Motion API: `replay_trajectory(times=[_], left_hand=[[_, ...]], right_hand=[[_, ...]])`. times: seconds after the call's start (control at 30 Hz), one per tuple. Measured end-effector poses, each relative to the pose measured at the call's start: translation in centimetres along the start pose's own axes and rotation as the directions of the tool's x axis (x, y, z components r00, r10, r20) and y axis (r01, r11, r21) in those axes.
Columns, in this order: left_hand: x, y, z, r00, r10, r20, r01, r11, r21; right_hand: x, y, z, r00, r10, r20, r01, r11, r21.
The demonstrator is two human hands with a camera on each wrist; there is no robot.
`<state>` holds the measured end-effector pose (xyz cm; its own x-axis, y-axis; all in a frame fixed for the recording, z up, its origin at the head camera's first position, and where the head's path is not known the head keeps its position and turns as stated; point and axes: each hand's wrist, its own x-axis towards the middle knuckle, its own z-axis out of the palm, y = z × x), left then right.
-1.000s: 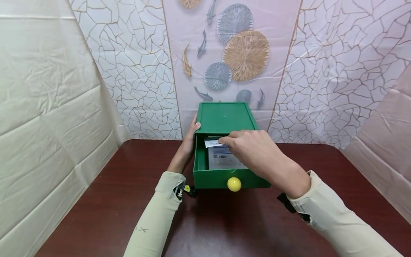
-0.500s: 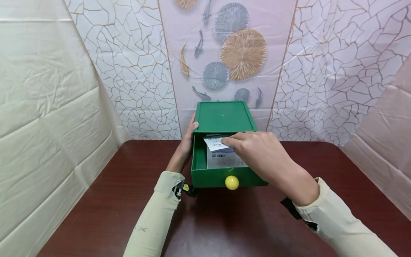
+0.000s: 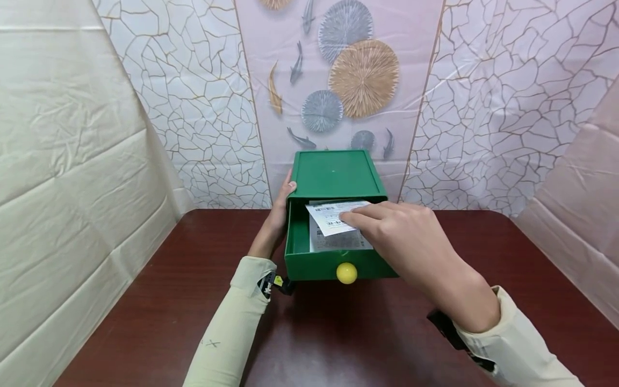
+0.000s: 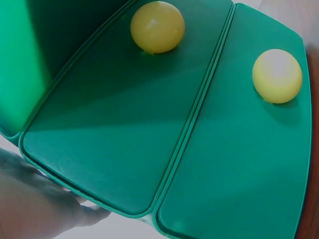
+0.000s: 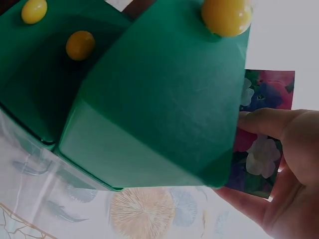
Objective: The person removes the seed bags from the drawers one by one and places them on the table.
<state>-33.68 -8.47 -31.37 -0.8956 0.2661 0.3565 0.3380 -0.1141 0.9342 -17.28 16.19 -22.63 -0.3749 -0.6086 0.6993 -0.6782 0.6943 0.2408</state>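
Cream sleeves (image 3: 229,328), one X-marked, with black wrist gear (image 3: 446,328)

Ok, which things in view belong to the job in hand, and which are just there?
Seemingly part of the job: right hand, pinching the flower-printed packet; pale printed item beneath it; open drawer; green cabinet; left hand, against the cabinet's side.

Just there: two shut lower drawers; dark red table; patterned backdrop; pale side cloth.

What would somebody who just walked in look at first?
Probably the green box in the middle of the head view, with its top drawer open and a bright yellow knob on the front. Next, likely the flowery packet that the right hand pinches over that drawer.
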Motion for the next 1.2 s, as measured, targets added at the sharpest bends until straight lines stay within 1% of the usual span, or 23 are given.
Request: replay_trajectory(times=[0.4, 0.63, 0.73, 0.9, 1.03, 1.2], left_hand=[[-0.1, -0.1, -0.1, 1.000, 0.024, 0.005, -0.024, 1.000, 0.001], [-0.1, -0.2, -0.1, 1.000, 0.016, -0.007, -0.016, 1.000, -0.008], [-0.1, -0.2, -0.1, 1.000, 0.016, -0.001, -0.016, 1.000, -0.012], [0.0, -0.2, -0.1, 0.999, 0.033, 0.022, -0.033, 0.999, -0.015], [-0.1, -0.1, -0.1, 0.999, 0.043, 0.022, -0.043, 0.999, -0.017], [-0.2, 0.0, 0.1, 1.000, 0.010, 0.004, -0.010, 1.000, -0.009]], right_hand=[[-1.2, -0.9, -0.8, 0.998, 0.034, -0.049, -0.033, 0.999, 0.030], [-1.8, -1.3, -1.0, 0.994, 0.049, -0.096, -0.044, 0.998, 0.048], [-2.1, -1.3, -1.1, 0.993, 0.062, -0.100, -0.056, 0.996, 0.064], [-2.7, -1.4, -1.4, 0.990, 0.090, -0.105, -0.079, 0.992, 0.097], [-2.8, -1.3, -1.6, 0.988, 0.080, -0.130, -0.065, 0.991, 0.116], [-2.9, -1.0, -2.2, 0.985, 0.062, -0.164, -0.041, 0.991, 0.128]])
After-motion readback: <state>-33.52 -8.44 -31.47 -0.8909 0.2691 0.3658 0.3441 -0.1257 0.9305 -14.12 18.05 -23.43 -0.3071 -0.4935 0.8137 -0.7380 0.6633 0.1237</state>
